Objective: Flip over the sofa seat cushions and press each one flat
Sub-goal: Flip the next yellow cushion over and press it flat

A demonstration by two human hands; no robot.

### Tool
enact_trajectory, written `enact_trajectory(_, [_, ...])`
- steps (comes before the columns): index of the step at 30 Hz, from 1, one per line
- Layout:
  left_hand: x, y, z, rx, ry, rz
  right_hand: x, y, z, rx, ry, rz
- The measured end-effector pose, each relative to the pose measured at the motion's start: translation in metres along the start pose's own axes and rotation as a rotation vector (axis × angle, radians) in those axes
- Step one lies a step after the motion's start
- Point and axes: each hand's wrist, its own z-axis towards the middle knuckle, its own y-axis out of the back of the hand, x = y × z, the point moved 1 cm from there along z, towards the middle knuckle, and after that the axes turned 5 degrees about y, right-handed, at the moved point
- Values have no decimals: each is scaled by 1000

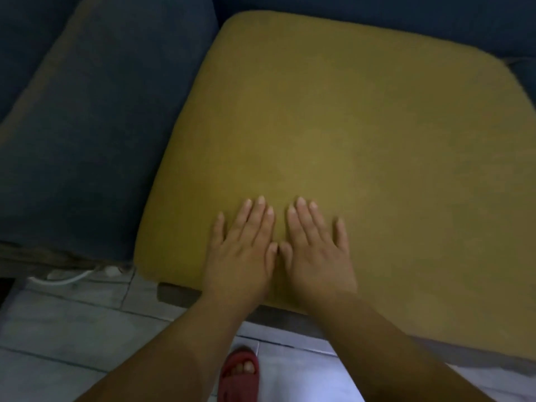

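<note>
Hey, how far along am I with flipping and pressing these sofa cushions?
Done: the yellow cushion lies in place, seemingly flipped. In hand: left hand and right hand press flat near its front edge. Remaining: the blue cushion beside it looks unflipped.

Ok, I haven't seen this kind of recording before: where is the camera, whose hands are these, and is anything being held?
There is no machine here. The single picture comes from a camera worn on a person's head, looking forward and down, so the two arms coming in from the bottom edge are the wearer's own. The left hand and right hand lie flat, palms down, side by side on a mustard-yellow seat cushion, near its front edge, thumbs almost touching. The fingers are straight, so neither hand holds anything; they seem to be pressing the cushion. Beside it on the left is a dark blue cushion. Below is a pale tiled floor, a white cable under the sofa's edge, and the person's foot in a red slipper.
</note>
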Motion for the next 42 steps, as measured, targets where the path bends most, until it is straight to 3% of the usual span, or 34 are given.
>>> enact_trajectory(1, [-8, -6, -3, 39, 4, 57, -10, -4, -13, 58, 3, -14])
enact_trajectory(3, [-16, -3, 7, 30, 50, 5, -17, -1, -10, 21, 2, 6])
enact_trajectory(7, [-60, 27, 6, -116, -40, -105, -33, 39, -23, -298, -112, 90])
enact_trajectory(12, [-76, -26, -17, 105, 8, 57, -74, 5, -61, 74, -127, -17])
enact_trajectory(14, [-86, -19, -9, 113, 1, -3, -78, 15, -54, 58, -109, 55])
enact_trajectory(17, [-106, -6, -16, -48, -120, -92, -80, 34, -64, -270, -165, 75])
enact_trajectory(18, [-108, -11, -22, -71, -152, -89, -83, 27, -72, -265, -199, 67])
enact_trajectory(21, [-110, -44, -39, -6, -186, 29, -90, -4, -91, -13, -240, -30])
enact_trajectory(24, [-107, -51, -35, 7, -158, 64, -91, -10, -84, 8, -257, -28])
enact_trajectory(29, [-81, -45, -53, -96, -330, 63, -90, -15, -119, -234, -161, 56])
enact_trajectory(34, [-46, -75, -86, -301, -470, 86, -88, -51, -164, -276, -2, -54])
enact_trajectory(39, [-39, -98, -89, -366, -465, 115, -100, -86, -167, -329, 57, -221])
enact_trajectory(42, [-43, -102, -86, -408, -439, 110, -104, -105, -159, -489, 61, -303])
